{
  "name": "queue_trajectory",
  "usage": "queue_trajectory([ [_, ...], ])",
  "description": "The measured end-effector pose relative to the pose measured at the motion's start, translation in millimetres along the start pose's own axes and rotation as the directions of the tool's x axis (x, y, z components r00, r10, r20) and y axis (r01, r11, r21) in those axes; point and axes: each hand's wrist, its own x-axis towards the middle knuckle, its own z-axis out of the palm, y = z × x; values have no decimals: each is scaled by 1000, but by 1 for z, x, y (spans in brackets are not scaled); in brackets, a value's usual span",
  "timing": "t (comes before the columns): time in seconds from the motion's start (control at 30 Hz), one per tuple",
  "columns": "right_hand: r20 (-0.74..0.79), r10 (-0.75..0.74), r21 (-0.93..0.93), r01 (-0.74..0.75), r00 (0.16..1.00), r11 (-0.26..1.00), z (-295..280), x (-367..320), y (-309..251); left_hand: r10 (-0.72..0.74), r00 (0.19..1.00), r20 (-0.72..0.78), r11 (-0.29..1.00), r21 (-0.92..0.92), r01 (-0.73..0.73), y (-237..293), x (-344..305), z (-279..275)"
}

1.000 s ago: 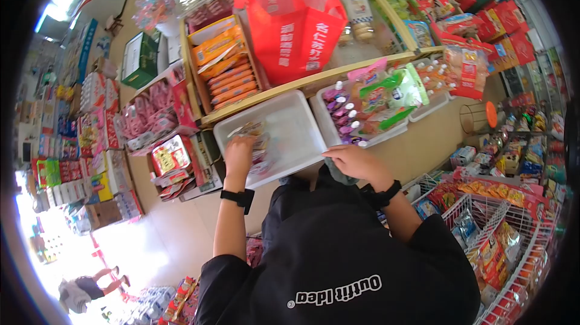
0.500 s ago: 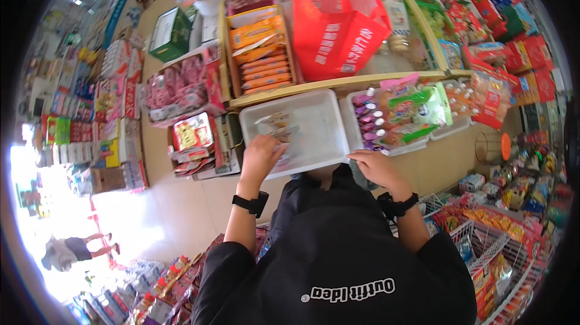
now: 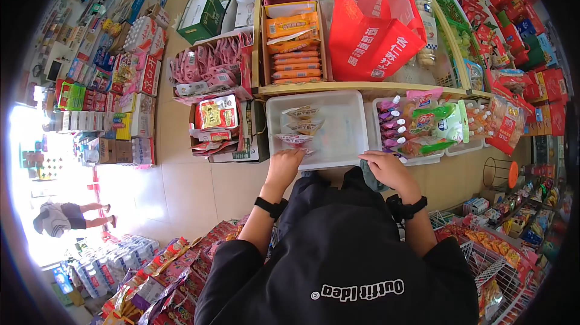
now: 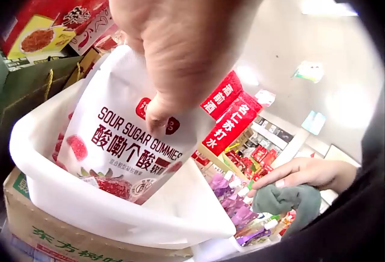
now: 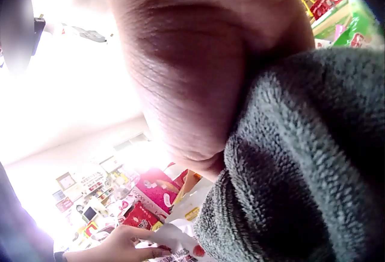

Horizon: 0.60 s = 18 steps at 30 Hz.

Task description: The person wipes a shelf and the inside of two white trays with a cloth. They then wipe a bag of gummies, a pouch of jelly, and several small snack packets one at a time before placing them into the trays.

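Observation:
In the head view my left hand is at the near left edge of a white plastic bin. It grips the top of a white pouch of sour sugar gummies, its thumb lying over the front print. Behind that pouch, several similar pouches stand in a row along the bin's left part. My right hand, by the bin's near right corner, holds a grey-green cloth that bunches below the palm. The cloth also shows under the right fingers in the left wrist view.
Right of the bin stands another bin of purple-pouched drinks and jelly packs. A wooden-edged shelf behind holds orange packets and a red bag. Boxes of pink packets stand left; a wire rack is at the lower right.
My left hand has drawn back from over the pouches to the bin's near edge, and the pouches now stand in a neater row. My right hand stays by the near right corner with the cloth.

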Motion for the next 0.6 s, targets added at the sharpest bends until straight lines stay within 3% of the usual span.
queue_trajectory([
  [0.23, -1, 8, 16, -8, 1000, 1000, 8, -3, -3, -49, 990, 129, 998, -44, 55, 1, 10, 13],
  [0.3, -4, 16, 24, -16, 1000, 1000, 11, -5, 0, 26, 1000, 5, 996, -90, -25, 8, 10, 3],
  [0.43, -14, 34, 4, -33, 999, 999, 14, -9, 8, 55, 993, -100, 983, -170, -72, 5, 10, -2],
  [0.53, -30, 29, 18, -29, 999, 999, 12, -12, 9, -46, 988, 151, 999, 29, 43, -2, 10, 3],
  [0.6, -48, 37, 19, -36, 998, 999, 12, -13, 10, -40, 991, 130, 999, 3, 40, 2, 12, 3],
])
